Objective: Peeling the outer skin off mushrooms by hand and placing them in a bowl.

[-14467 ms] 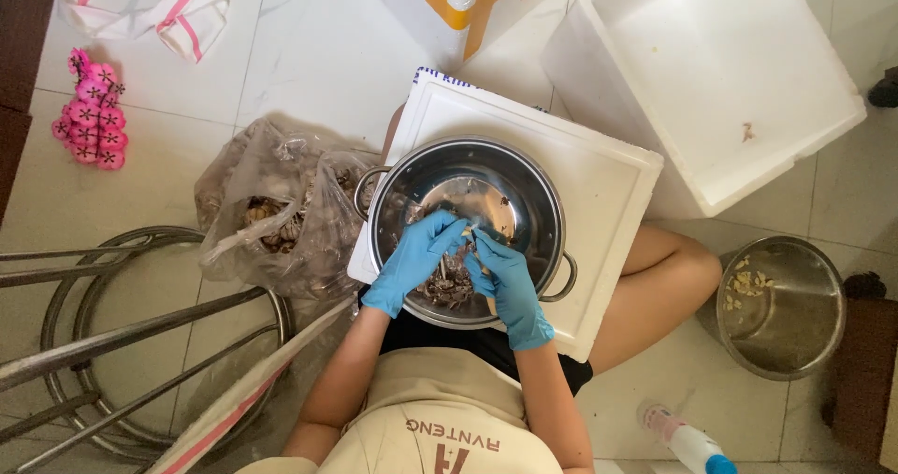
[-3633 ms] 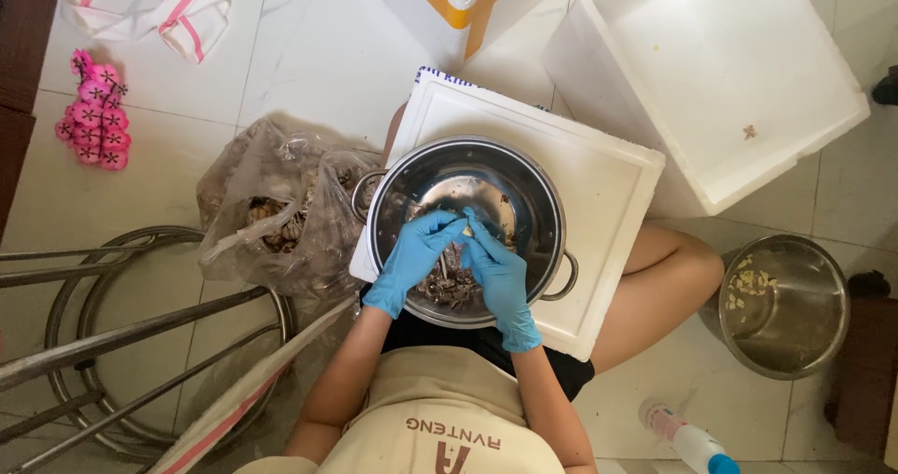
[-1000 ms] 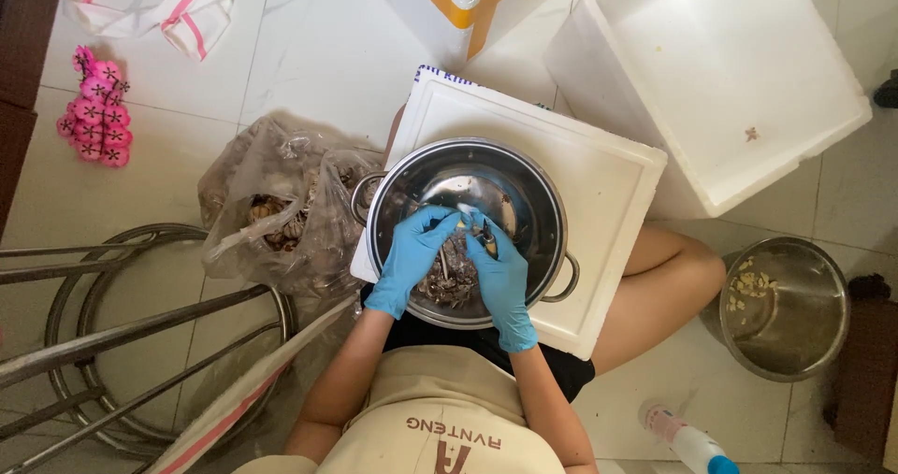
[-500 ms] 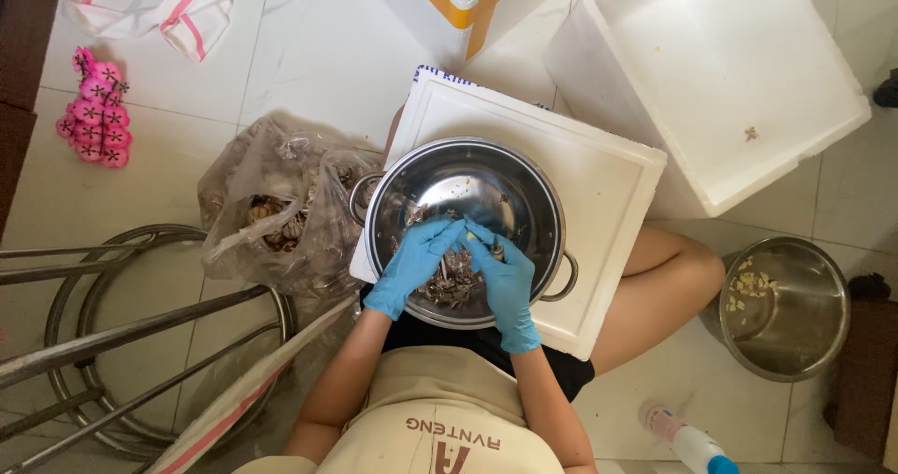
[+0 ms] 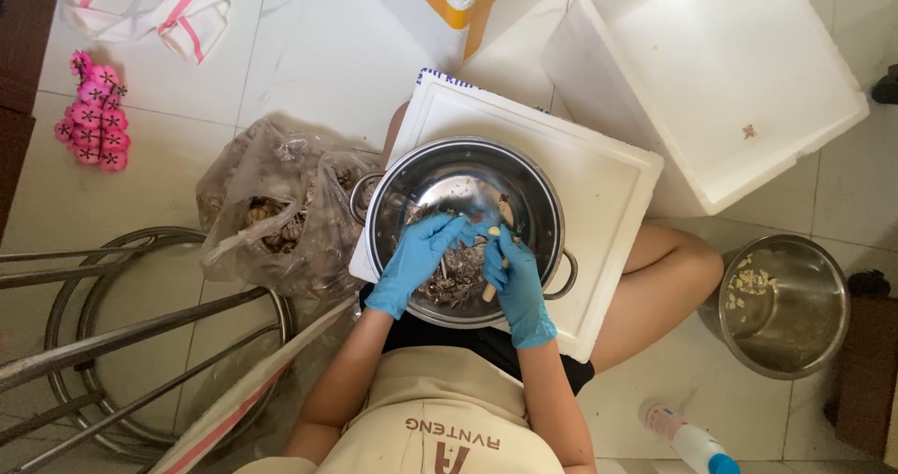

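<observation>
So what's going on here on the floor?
A person sits on the tiled floor with a steel pot on a white foam lid across the lap. Both blue-gloved hands are in the pot: the left hand picks at small brownish pieces, the right hand holds a small tool. A plastic bag sits beside them.

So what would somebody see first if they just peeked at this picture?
Probably the two bright blue gloved hands, left hand and right hand, together over the shiny steel pot in the middle, which holds brownish bits. The pot sits on a white foam lid across the person's lap. A big white foam box stands at the upper right.
</observation>
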